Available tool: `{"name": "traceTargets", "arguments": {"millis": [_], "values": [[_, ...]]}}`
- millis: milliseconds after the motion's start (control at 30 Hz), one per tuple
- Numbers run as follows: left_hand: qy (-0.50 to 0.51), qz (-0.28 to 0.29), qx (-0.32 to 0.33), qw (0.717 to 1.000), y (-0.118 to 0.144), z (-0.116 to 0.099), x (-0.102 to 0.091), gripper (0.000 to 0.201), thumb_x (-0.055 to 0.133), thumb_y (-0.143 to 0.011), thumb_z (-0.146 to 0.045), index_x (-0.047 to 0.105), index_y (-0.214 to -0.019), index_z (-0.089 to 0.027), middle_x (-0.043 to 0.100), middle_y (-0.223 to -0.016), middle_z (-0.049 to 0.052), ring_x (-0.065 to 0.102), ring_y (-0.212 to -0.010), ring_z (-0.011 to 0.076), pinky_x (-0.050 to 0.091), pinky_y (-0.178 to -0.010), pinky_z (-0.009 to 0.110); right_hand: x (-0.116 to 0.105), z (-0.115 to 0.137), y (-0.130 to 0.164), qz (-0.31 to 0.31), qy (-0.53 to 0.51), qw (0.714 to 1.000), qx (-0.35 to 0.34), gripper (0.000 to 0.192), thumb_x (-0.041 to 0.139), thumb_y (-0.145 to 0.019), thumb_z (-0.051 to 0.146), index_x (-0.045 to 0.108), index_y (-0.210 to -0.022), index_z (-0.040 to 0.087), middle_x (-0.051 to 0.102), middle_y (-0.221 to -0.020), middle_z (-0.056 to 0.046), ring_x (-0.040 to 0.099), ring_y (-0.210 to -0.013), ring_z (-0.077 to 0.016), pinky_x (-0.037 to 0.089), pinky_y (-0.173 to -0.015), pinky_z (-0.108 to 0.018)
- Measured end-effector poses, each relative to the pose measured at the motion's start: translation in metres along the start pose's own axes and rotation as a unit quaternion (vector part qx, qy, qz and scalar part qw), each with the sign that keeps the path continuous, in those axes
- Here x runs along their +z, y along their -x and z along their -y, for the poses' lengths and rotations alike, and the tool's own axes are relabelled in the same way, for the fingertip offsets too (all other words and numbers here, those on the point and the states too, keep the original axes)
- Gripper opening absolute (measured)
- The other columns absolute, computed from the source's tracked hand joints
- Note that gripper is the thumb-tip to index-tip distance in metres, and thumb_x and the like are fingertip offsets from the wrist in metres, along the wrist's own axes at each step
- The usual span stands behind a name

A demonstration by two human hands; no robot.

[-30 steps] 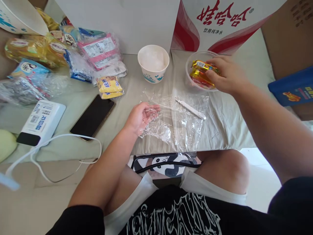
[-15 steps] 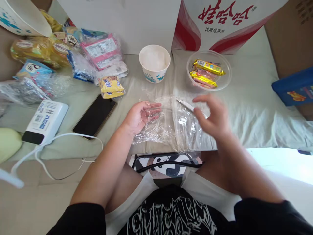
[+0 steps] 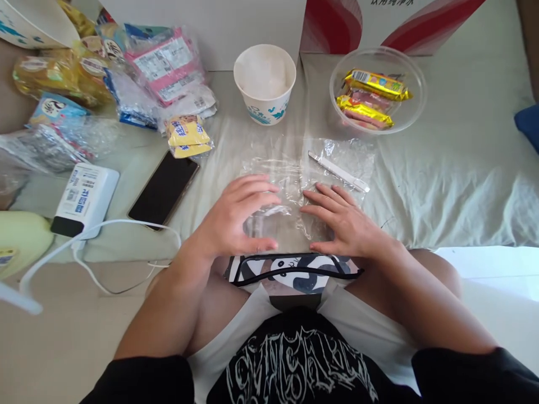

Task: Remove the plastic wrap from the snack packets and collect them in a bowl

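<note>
A clear plastic sheet or bag (image 3: pixel 275 168) lies crinkled on the cloth-covered surface in front of me. My left hand (image 3: pixel 240 216) rests on its left part, palm down with fingers apart. On its right part is my right hand (image 3: pixel 337 221), fingers spread and holding nothing. Just beyond the right fingertips a slim white utility knife (image 3: pixel 339 171) lies slantwise on the plastic. Behind the plastic stands a white paper bowl (image 3: pixel 266 104) with a blue pattern. To its right, a clear round plastic tub (image 3: pixel 415 106) holds several yellow-wrapped sausages (image 3: pixel 373 84).
At left lie a black phone (image 3: pixel 164 191), a white power bank (image 3: pixel 86 196) with a white cable (image 3: pixel 130 222), yellow snack packets (image 3: pixel 187 134) and a heap of packaged items (image 3: pixel 138 95). A large white and red box (image 3: pixel 202 33) stands along the back.
My right hand has moved down and left from beside the knife onto the plastic. My left hand has turned palm down. The view has tilted lower.
</note>
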State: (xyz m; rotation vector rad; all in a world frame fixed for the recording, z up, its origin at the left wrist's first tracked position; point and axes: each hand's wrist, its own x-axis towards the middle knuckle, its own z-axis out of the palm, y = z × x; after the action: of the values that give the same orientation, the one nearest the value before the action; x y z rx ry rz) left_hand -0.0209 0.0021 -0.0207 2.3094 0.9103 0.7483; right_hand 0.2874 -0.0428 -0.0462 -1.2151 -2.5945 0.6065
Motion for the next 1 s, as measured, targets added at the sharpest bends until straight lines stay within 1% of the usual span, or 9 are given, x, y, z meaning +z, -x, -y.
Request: {"name": "traceTargets", "arguments": {"millis": [33,100,167,267,567,667,767,900,1000], "values": [[-0.010,0.049,0.004,0.999,0.001,-0.001,0.001,0.053,0.085,-0.077,-0.054,0.071,-0.119,-0.026,0.071,-0.138,0.011,0.057,-0.142,0.0374,0.044,-0.123,0.056,0.000,0.000,0.000,0.005,-0.004,1.000,-0.001,0.080,0.072,-0.084,0.071,0.061,-0.149,0.026,0.048,-0.167,-0.012,0.035,-0.160,-0.0432,0.026,-0.130,-0.067],[-0.039,0.075,-0.017,0.996,0.002,0.001,0.003,0.034,0.077,-0.087,-0.041,0.074,-0.118,-0.025,0.074,-0.136,0.010,0.059,-0.142,0.0347,0.048,-0.121,0.055,-0.001,0.000,0.001,0.021,-0.009,1.000,-0.003,0.089,0.076,-0.078,0.076,0.060,-0.151,0.027,0.043,-0.170,-0.013,0.031,-0.162,-0.0449,0.022,-0.131,-0.069],[-0.045,0.042,-0.037,0.997,0.001,0.009,0.003,0.017,0.063,-0.097,-0.027,0.078,-0.105,-0.023,0.080,-0.122,0.007,0.069,-0.130,0.0280,0.056,-0.114,0.048,-0.003,0.003,0.002,0.047,-0.008,0.999,-0.006,0.097,0.081,-0.073,0.077,0.057,-0.154,0.029,0.035,-0.174,-0.014,0.025,-0.163,-0.0469,0.018,-0.130,-0.071],[-0.043,-0.031,-0.067,0.996,0.000,0.022,0.000,0.022,0.057,-0.098,-0.025,0.078,-0.093,-0.022,0.083,-0.104,0.004,0.078,-0.110,0.0225,0.063,-0.100,0.039,-0.006,0.008,0.004,0.090,0.000,0.996,0.000,0.102,0.090,-0.070,0.063,0.050,-0.160,0.033,0.022,-0.179,-0.015,0.016,-0.166,-0.0482,0.014,-0.130,-0.074],[-0.071,-0.088,-0.127,0.986,0.002,0.044,-0.009,0.021,0.063,-0.094,-0.032,0.082,-0.089,-0.024,0.085,-0.103,0.003,0.080,-0.103,0.0216,0.064,-0.099,0.038,-0.001,0.016,0.005,0.103,0.003,0.995,-0.011,0.094,0.092,-0.075,0.029,0.050,-0.159,0.037,0.014,-0.181,-0.013,0.013,-0.167,-0.0459,0.014,-0.131,-0.073],[-0.072,-0.113,-0.142,0.981,0.001,0.046,-0.009,0.020,0.064,-0.093,-0.032,0.082,-0.087,-0.023,0.084,-0.099,0.003,0.080,-0.100,0.0214,0.064,-0.098,0.037,0.003,0.017,0.005,0.071,-0.014,0.997,-0.041,0.060,0.082,-0.085,0.026,0.066,-0.143,0.034,0.024,-0.179,-0.011,0.019,-0.166,-0.0454,0.019,-0.129,-0.073],[-0.057,-0.141,-0.160,0.975,-0.001,0.044,-0.009,0.017,0.067,-0.090,-0.031,0.081,-0.083,-0.024,0.084,-0.096,0.002,0.080,-0.096,0.0221,0.064,-0.096,0.038,0.003,0.017,0.005,0.013,-0.050,0.996,-0.077,0.020,0.063,-0.099,0.025,0.079,-0.111,0.027,0.049,-0.167,-0.008,0.031,-0.163,-0.0401,0.027,-0.129,-0.069],[0.008,-0.157,-0.191,0.969,-0.004,0.039,-0.010,0.011,0.073,-0.082,-0.031,0.077,-0.074,-0.025,0.082,-0.091,0.003,0.079,-0.093,0.0223,0.064,-0.096,0.038,-0.008,0.019,0.002,-0.135,-0.147,0.979,-0.040,0.019,0.057,-0.100,0.024,0.075,-0.094,0.023,0.072,-0.138,-0.010,0.057,-0.147,-0.0313,0.047,-0.121,-0.055],[0.098,-0.146,-0.224,0.959,-0.005,0.035,-0.012,0.011,0.079,-0.075,-0.033,0.074,-0.069,-0.025,0.080,-0.087,0.003,0.079,-0.093,0.0224,0.063,-0.095,0.039,-0.015,0.018,0.000,-0.235,-0.252,0.933,0.099,0.017,0.058,-0.099,0.030,0.069,-0.089,0.023,0.080,-0.104,-0.008,0.077,-0.107,-0.0246,0.062,-0.095,-0.043]]}}
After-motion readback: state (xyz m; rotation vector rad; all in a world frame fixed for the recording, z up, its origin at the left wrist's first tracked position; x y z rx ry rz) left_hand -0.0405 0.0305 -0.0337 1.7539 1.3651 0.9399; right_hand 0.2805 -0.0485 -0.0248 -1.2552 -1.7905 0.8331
